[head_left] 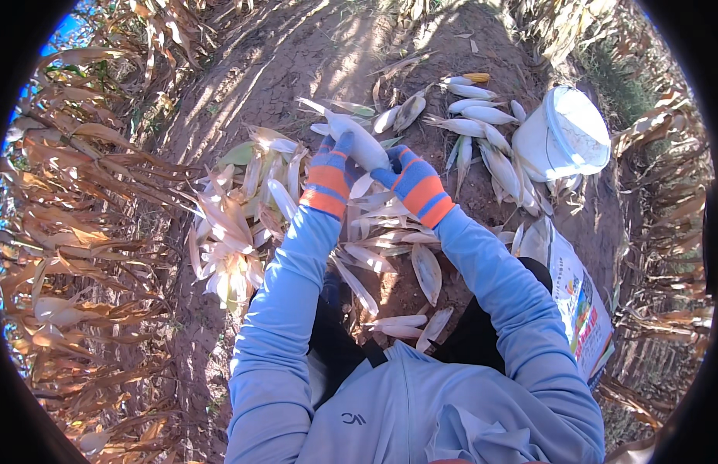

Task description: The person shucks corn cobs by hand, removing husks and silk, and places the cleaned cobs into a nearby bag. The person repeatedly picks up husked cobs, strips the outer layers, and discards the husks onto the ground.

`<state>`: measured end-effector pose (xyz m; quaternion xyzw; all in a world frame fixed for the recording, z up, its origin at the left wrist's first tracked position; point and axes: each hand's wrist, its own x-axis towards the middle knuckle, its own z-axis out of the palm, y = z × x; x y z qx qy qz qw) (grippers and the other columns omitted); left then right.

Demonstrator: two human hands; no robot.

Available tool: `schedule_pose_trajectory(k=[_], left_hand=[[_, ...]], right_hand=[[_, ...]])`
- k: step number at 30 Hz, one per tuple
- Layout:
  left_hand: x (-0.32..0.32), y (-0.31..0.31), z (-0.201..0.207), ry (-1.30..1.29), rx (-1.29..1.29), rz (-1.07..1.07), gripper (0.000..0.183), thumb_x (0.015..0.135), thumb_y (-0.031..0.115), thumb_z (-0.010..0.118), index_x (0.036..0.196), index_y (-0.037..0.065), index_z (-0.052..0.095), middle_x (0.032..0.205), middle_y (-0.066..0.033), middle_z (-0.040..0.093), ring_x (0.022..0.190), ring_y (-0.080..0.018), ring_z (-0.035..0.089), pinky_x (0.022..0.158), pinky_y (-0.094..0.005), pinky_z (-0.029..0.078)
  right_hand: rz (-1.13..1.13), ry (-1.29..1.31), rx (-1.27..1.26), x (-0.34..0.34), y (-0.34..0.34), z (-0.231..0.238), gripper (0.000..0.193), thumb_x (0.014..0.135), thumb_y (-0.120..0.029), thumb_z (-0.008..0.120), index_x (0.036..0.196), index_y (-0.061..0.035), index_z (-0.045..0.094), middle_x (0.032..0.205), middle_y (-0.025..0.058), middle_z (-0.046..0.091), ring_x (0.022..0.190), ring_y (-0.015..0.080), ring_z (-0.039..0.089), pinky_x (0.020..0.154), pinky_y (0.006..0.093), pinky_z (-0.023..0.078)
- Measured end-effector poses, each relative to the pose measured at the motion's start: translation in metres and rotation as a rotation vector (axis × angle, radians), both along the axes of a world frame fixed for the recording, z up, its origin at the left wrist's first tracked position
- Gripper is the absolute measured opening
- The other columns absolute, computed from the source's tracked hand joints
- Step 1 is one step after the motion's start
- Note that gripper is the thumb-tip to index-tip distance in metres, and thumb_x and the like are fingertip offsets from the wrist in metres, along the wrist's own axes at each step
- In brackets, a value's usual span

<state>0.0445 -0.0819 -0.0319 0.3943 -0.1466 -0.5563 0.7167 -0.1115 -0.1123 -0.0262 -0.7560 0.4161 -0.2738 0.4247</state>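
Note:
Between my hands is an ear of corn (360, 139) wrapped in pale husk, its narrow end pointing up and to the left. My left hand (332, 172), in an orange and blue striped glove, is closed around its left side. At the ear's lower right end, my right hand (414, 181) grips it in a matching glove, thumb and fingers pressed to the husk. Beneath them, several husked ears (386, 216) lie on the soil between my legs. To the left of my left hand spreads a heap of loose husks (231, 220).
A white bucket (538, 139) stands at the right, tipped toward me at an angle. Several ears in pale husk (482, 116) lie beside it, and one yellow cob (476, 78) shows bare kernels. A printed sack (571, 290) rests by my right leg. Dry corn stalks (88, 232) line both sides.

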Motion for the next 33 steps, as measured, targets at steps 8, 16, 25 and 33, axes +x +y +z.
schedule_pose_trajectory(k=[8,16,25,33], left_hand=[[0.008,0.008,0.004,0.126,-0.265,-0.254,0.041,0.082,0.009,0.056,0.122,0.012,0.045,0.114,-0.01,0.053,0.102,-0.0294,0.052,0.083,-0.0517,0.046],[0.002,-0.001,0.006,0.316,-0.065,-0.172,0.041,0.088,0.035,0.05,0.122,0.013,0.044,0.123,-0.0106,0.049,0.113,-0.0294,0.046,0.089,-0.0546,0.04],[0.005,0.002,-0.018,0.218,-0.066,-0.125,0.045,0.089,0.036,0.05,0.123,0.008,0.043,0.122,-0.0118,0.05,0.111,-0.0312,0.048,0.092,-0.0528,0.038],[-0.023,0.024,0.013,0.386,0.194,-0.247,0.037,0.09,0.036,0.048,0.116,0.01,0.052,0.107,-0.0091,0.059,0.094,-0.0245,0.057,0.084,-0.038,0.047]], right_hand=[[0.006,-0.159,0.172,-0.002,-0.007,0.008,0.044,0.075,-0.034,0.066,0.101,0.0005,0.057,0.087,0.0134,0.063,0.078,0.0214,0.061,0.071,0.0304,0.047],[0.027,-0.137,0.174,-0.003,-0.008,0.006,0.042,0.079,-0.034,0.062,0.1,0.0016,0.057,0.082,0.0106,0.063,0.071,0.0166,0.06,0.066,0.0281,0.047],[0.15,-0.202,0.399,-0.007,-0.007,0.013,0.032,0.086,-0.029,0.054,0.101,-0.0001,0.057,0.081,0.0062,0.062,0.068,0.0107,0.056,0.063,0.0243,0.046],[0.014,-0.356,0.376,-0.026,-0.045,0.012,0.023,0.088,-0.025,0.054,0.094,-0.0033,0.059,0.083,0.0039,0.062,0.072,0.0105,0.057,0.066,0.0233,0.045]])
